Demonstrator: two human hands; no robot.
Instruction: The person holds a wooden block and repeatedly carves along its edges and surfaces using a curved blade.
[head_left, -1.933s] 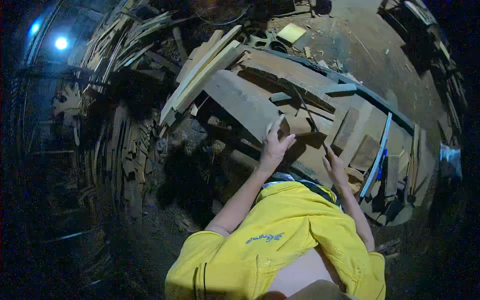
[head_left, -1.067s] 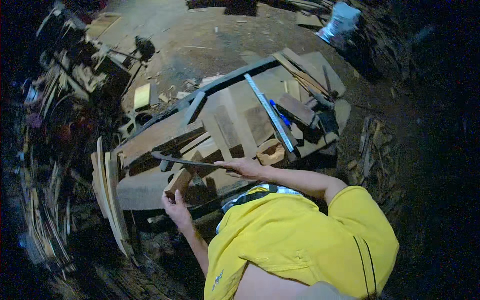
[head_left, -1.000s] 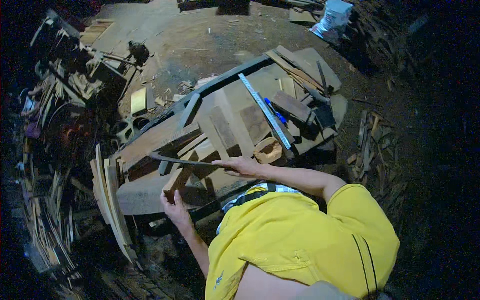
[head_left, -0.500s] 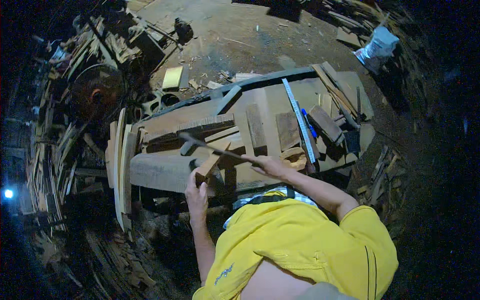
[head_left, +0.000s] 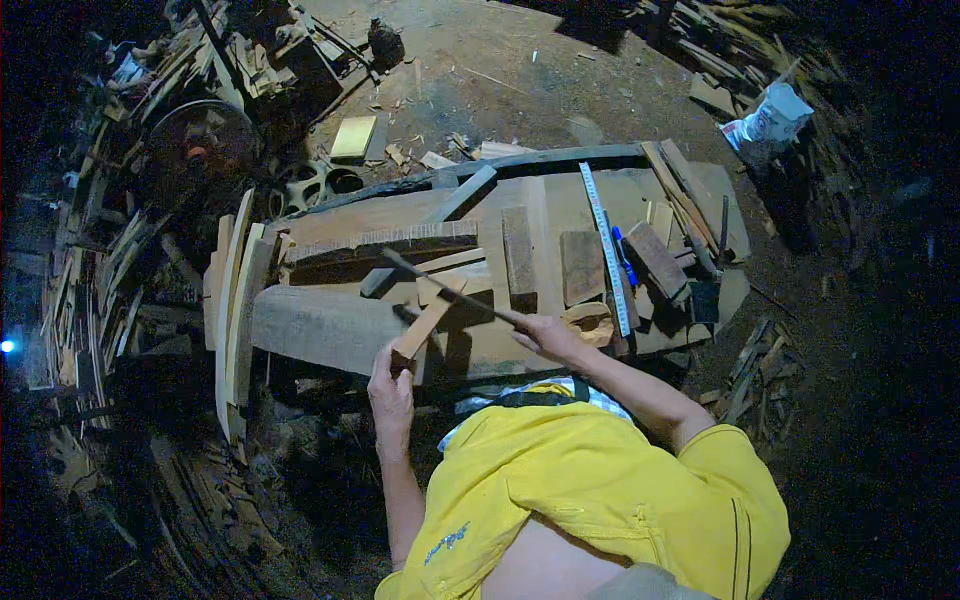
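Observation:
My left hand (head_left: 391, 393) is closed around the near end of a small light-brown wood block (head_left: 424, 327), held tilted over the front edge of a wooden workbench (head_left: 310, 322). In my closed right hand (head_left: 545, 338) is a long, thin, dark bar-shaped tool (head_left: 447, 290); whether it is a file or a blade I cannot tell. It slants up to the left and crosses over the far part of the block. Whether the two touch is unclear. An irregular orange-brown wood piece (head_left: 590, 322) lies beside my right hand.
Wood blocks (head_left: 518, 255) and a thick beam (head_left: 385, 250) lie on the bench. A white ruler (head_left: 605, 250), blue pen (head_left: 624, 257) and dark brick-shaped block (head_left: 655, 260) are at right. Long boards (head_left: 242, 310) lean at the left end. Scrap wood (head_left: 90, 330) is heaped around.
The dark tool's far end has moved slightly up and right over the block. Both hands keep their hold. My view has shifted a little.

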